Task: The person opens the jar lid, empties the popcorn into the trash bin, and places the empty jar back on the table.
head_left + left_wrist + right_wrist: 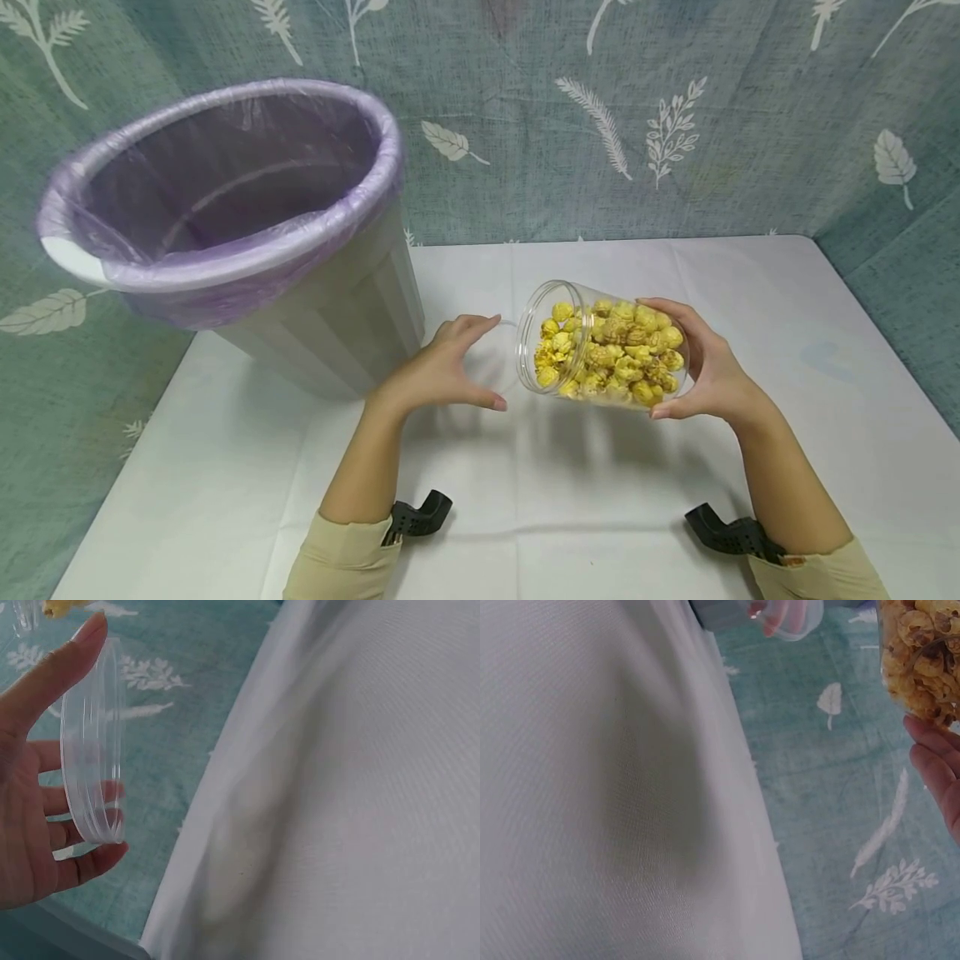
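Observation:
In the head view my right hand [708, 367] grips the base end of a clear plastic jar [630, 350], which lies on its side in the air with its open mouth to the left. Yellow popcorn [622, 358] fills much of it, and some pieces have slid to the mouth. My left hand [442, 367] holds a clear round lid [94, 750] by its edge, between thumb and fingers. That lid stands on edge facing the jar's mouth, a short gap apart, and is almost invisible from the head. In the right wrist view the popcorn shows above my fingers [937, 757].
A large pale bin [337, 317] lined with a purple bag [247, 275] stands at the left, close behind my left hand. White cloth covers the table [600, 517]. Behind it hangs a green leaf-patterned curtain [510, 125]. Black wrist mounts [423, 514] sit on both forearms.

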Motion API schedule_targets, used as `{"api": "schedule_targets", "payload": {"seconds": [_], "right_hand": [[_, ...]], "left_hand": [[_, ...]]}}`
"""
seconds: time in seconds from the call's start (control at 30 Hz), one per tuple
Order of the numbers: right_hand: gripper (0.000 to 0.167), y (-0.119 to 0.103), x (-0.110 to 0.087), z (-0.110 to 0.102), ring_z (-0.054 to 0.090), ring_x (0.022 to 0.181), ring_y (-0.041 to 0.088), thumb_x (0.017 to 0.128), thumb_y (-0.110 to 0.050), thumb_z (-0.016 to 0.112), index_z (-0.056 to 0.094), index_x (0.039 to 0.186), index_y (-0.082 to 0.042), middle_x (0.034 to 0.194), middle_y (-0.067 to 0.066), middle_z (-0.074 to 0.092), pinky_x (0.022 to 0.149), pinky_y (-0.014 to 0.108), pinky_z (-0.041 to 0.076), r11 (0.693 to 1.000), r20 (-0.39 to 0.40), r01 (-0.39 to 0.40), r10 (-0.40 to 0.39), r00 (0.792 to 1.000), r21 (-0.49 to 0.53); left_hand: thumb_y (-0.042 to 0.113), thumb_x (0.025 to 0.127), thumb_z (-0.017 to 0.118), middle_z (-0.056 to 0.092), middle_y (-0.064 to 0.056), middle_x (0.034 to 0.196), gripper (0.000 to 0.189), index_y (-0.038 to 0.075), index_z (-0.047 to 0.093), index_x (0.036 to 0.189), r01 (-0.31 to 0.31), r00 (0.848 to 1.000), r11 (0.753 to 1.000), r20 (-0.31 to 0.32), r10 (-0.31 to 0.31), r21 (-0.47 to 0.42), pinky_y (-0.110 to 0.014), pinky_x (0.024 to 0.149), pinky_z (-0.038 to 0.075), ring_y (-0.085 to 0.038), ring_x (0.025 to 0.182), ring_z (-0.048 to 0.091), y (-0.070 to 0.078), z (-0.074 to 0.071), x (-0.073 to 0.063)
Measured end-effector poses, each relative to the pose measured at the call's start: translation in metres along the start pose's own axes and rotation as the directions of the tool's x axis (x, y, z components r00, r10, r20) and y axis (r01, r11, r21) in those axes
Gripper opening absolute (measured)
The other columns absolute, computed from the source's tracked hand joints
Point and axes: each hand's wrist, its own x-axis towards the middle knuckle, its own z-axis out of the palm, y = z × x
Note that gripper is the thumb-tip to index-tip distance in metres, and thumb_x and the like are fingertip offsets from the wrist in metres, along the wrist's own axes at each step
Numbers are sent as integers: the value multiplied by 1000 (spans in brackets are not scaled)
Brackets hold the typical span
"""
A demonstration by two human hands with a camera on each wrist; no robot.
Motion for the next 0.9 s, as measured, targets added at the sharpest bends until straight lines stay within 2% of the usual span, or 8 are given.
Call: {"api": "schedule_targets", "payload": {"seconds": [0.23, 0.4, 0.63, 0.77, 0.9], "right_hand": [[114, -1, 0, 0, 49, 116, 8, 44, 23, 77, 26, 144, 4, 139, -4, 40, 88, 19, 48, 999, -10, -42, 43, 999, 3], [114, 1, -1, -1, 49, 116, 8, 44, 23, 77, 27, 144, 2, 139, -3, 40, 88, 18, 48, 1000, 1, -15, 15, 1000, 18], [114, 0, -1, -1, 49, 116, 8, 44, 23, 77, 26, 144, 4, 140, -2, 40, 87, 19, 49, 1000, 0, -23, 23, 1000, 21], [115, 0, -1, -1, 49, 116, 8, 43, 23, 78, 26, 144, 4, 139, -3, 40, 88, 19, 48, 1000, -3, -26, 26, 1000, 13], [114, 1, -1, -2, 48, 116, 9, 45, 20, 80, 28, 144, 2, 139, -1, 40, 89, 17, 46, 1000, 6, 10, -10, 1000, 9]], "left_hand": [[44, 58, 88, 37, -5, 145, 105, 14, 38, 145, -20, 1000, 998, 17, 19, 56, -49, 103, 37, -27, 132, 32, -10, 7, 5], [45, 56, 88, 38, -6, 147, 104, 13, 41, 143, -31, 999, 994, 23, 29, 107, -49, 104, 37, -28, 133, 34, -16, 11, 9], [52, 54, 87, 39, -6, 147, 105, 15, 43, 143, -21, 999, 968, 34, 13, 251, -49, 104, 35, -27, 130, 36, -23, 17, 13], [54, 54, 86, 39, -7, 146, 103, 16, 45, 141, -19, 999, 953, 34, 9, 304, -50, 103, 35, -29, 129, 37, -24, 18, 14], [53, 54, 86, 41, -10, 144, 98, 18, 50, 139, -28, 999, 943, 40, 16, 332, -51, 102, 35, -32, 126, 39, -25, 19, 14]]}}
